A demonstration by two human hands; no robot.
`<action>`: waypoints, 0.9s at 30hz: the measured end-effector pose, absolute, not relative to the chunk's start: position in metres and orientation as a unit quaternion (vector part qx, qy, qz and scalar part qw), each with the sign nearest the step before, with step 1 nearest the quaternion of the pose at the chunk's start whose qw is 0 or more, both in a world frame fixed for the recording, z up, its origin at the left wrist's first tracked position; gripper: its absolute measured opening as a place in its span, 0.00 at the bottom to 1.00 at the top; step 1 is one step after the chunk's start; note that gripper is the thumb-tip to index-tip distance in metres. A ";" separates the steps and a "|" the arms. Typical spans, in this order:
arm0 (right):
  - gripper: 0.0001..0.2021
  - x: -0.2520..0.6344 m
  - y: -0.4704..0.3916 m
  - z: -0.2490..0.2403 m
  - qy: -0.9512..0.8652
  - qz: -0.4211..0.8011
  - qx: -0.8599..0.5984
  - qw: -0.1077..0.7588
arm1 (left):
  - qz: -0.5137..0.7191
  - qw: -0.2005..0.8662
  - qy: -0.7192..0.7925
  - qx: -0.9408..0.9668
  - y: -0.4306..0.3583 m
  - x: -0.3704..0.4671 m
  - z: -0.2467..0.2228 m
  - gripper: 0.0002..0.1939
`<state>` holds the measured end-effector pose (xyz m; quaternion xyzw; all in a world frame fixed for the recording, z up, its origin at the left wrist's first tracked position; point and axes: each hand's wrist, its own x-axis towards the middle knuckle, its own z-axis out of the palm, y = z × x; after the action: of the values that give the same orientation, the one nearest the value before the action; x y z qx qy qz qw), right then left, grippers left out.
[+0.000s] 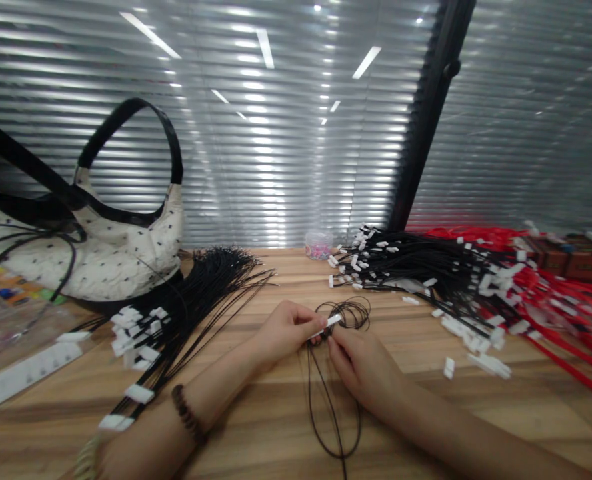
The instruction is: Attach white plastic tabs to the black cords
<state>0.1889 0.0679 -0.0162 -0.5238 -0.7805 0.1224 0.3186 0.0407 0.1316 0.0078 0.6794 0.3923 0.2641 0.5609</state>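
Note:
In the middle of the head view my left hand [296, 325] pinches a small white strip [332, 321], which looks like a tag or connector. Close beside it, my right hand [359, 357] has its thumb and fingers pressed together at a thin black cord [360, 427]. Part of this cord is gathered in loops [351, 312] just beyond the fingertips. Another long loop hangs down toward me over the wooden table [261, 427]. The fingers hide exactly where the cord meets the white strip.
Black cords with white ends lie in a bundle [211, 280] on the left and a pile [406, 257] on the right. Red cords [571, 307] lie farther right. A spotted bag [126, 260], a small clear tub [319, 245] and loose white pieces [489, 365] are around.

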 end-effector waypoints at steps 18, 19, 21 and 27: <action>0.15 0.218 0.082 -0.001 -0.652 0.584 -0.378 0.303 | 0.468 0.727 0.264 0.428 0.151 0.025 0.028 0.07; 0.14 0.220 0.084 -0.002 -0.629 0.610 -0.371 0.308 | 0.460 0.739 0.250 0.424 0.150 0.025 0.030 0.07; 0.11 0.222 0.088 -0.005 -0.579 0.647 -0.361 0.341 | 0.433 0.755 0.233 0.435 0.146 0.025 0.033 0.08; 0.14 0.233 0.102 -0.008 -0.380 0.730 -0.271 0.500 | 0.264 0.708 0.263 0.599 0.130 0.030 0.033 0.14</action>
<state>0.2329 0.1022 -0.0080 -0.2706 -0.3795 0.7298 0.5001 0.0298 0.1301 0.0334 0.5994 0.2632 0.2641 0.7083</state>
